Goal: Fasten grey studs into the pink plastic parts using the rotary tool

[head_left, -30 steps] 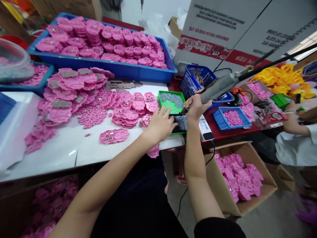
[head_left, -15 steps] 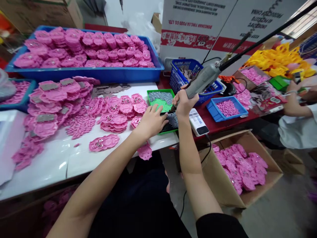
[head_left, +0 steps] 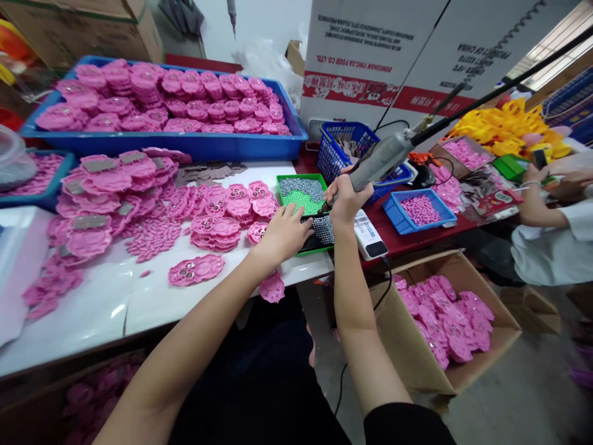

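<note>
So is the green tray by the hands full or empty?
Partly filled: small grey pieces cover part of the green tray, with bare green showing near the left hand.

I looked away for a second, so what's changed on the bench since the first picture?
Only the view visibly shifted, leaving the bench's things further left in frame. Nothing was taken up or let go. The right hand still grips the electric screwdriver; the left hand stays at the black screw tray.

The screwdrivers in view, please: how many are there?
2: a gray screwdriver in the right hand, and a hanging screwdriver near the top edge; others may be hidden.
</note>
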A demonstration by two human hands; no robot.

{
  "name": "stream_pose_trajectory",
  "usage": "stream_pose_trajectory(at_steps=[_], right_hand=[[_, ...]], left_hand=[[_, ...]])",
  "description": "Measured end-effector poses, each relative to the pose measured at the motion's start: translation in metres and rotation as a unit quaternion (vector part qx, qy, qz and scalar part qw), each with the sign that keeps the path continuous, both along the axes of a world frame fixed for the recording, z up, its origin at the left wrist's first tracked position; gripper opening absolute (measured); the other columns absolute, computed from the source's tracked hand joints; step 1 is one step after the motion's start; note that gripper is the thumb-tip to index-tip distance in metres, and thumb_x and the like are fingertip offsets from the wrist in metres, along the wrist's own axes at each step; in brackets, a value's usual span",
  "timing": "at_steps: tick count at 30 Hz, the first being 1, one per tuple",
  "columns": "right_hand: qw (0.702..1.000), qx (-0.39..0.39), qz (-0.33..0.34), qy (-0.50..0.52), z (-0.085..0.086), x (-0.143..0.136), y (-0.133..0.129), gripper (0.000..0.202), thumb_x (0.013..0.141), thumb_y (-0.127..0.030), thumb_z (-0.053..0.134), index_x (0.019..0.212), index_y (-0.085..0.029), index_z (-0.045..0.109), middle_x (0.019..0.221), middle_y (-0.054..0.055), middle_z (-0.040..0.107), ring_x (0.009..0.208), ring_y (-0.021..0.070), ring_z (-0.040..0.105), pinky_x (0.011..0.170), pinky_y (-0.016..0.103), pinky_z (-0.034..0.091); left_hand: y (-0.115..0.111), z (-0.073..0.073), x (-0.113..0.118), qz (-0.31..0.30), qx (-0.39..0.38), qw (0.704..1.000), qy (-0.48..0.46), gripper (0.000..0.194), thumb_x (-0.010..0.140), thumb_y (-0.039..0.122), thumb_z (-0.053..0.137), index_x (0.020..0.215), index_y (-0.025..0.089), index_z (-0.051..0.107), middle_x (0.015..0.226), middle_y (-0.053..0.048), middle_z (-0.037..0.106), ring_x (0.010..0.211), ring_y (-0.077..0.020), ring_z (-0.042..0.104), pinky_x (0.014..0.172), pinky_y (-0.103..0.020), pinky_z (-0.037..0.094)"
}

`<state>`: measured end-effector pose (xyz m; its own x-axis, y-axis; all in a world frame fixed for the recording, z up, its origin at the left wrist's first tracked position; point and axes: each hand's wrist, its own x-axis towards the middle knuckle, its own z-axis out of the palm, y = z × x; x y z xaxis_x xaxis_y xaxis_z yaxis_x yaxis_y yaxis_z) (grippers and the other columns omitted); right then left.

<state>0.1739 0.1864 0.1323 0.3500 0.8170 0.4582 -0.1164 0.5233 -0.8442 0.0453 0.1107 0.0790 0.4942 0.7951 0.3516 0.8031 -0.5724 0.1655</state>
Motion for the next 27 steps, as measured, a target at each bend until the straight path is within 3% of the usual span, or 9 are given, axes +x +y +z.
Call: stream_pose_trajectory(at_steps=[4, 8, 11, 14, 19, 23, 27], right_hand=[[1.000, 0.005, -0.015, 0.002, 0.016, 0.002, -0.009, 0.017, 0.075, -0.033, 0.059, 0.086, -0.026, 0.048, 0.046, -0.014, 0.038, 0.033, 0.0083, 0.038, 0.037, 0.024, 0.033], [0.998, 0.043, 0.019, 0.028, 0.038, 0.000, -0.033, 0.013, 0.075, -0.025, 0.059, 0.083, -0.026, 0.049, 0.045, -0.013, 0.036, 0.033, 0.0083, 0.035, 0.037, 0.024, 0.031], [0.996, 0.046, 0.069, 0.036, 0.053, -0.006, -0.060, 0.014, 0.073, -0.025, 0.059, 0.085, -0.027, 0.051, 0.046, -0.013, 0.033, 0.032, 0.0084, 0.033, 0.036, 0.025, 0.031], [0.993, 0.021, 0.113, 0.028, 0.063, -0.017, -0.090, 0.019, 0.070, -0.027, 0.061, 0.086, -0.028, 0.051, 0.047, -0.012, 0.031, 0.032, 0.0084, 0.031, 0.035, 0.025, 0.031], [0.985, 0.029, 0.167, -0.002, 0.065, -0.037, -0.124, 0.016, 0.076, -0.026, 0.062, 0.087, -0.030, 0.052, 0.046, -0.012, 0.032, 0.030, 0.0093, 0.030, 0.033, 0.027, 0.033], [0.980, 0.011, 0.195, -0.027, 0.063, -0.048, -0.132, 0.018, 0.080, -0.034, 0.067, 0.086, -0.031, 0.051, 0.045, -0.012, 0.031, 0.030, 0.0107, 0.029, 0.033, 0.029, 0.034], [0.972, 0.000, 0.235, -0.015, 0.066, -0.053, -0.133, 0.014, 0.077, -0.028, 0.066, 0.084, -0.031, 0.054, 0.044, -0.012, 0.034, 0.029, 0.0096, 0.027, 0.032, 0.027, 0.032]], left_hand=[[0.002, -0.003, 0.001, -0.002, -0.001, 1.000, -0.028, 0.031, 0.106, 0.032, 0.051, 0.123, 0.020, 0.074, 0.124, -0.017, 0.068, 0.126, -0.0375, 0.054, 0.103, -0.052, 0.043], [-0.006, 0.005, -0.003, 0.003, -0.002, 0.999, -0.046, 0.028, 0.105, 0.030, 0.054, 0.121, 0.018, 0.074, 0.128, -0.017, 0.069, 0.126, -0.0359, 0.057, 0.103, -0.050, 0.045], [-0.025, 0.012, -0.014, 0.015, -0.018, 0.988, -0.154, 0.026, 0.105, 0.029, 0.057, 0.121, 0.016, 0.073, 0.130, -0.015, 0.070, 0.122, -0.0325, 0.061, 0.102, -0.048, 0.049], [-0.053, 0.015, -0.026, 0.008, -0.043, 0.950, -0.311, 0.023, 0.102, 0.035, 0.064, 0.118, 0.020, 0.073, 0.119, -0.009, 0.076, 0.110, -0.0272, 0.068, 0.096, -0.046, 0.054], [-0.088, 0.010, -0.037, -0.007, -0.053, 0.895, -0.444, 0.015, 0.102, 0.033, 0.066, 0.098, 0.022, 0.076, 0.099, -0.005, 0.080, 0.094, -0.0233, 0.072, 0.086, -0.043, 0.058], [-0.102, 0.000, -0.044, 0.000, -0.034, 0.886, -0.463, 0.015, 0.103, 0.032, 0.066, 0.096, 0.022, 0.075, 0.098, -0.006, 0.081, 0.092, -0.0224, 0.072, 0.086, -0.042, 0.057], [-0.112, -0.007, -0.050, 0.026, -0.005, 0.876, -0.481, 0.013, 0.102, 0.031, 0.068, 0.096, 0.021, 0.074, 0.095, -0.006, 0.080, 0.089, -0.0214, 0.071, 0.084, -0.041, 0.057]])
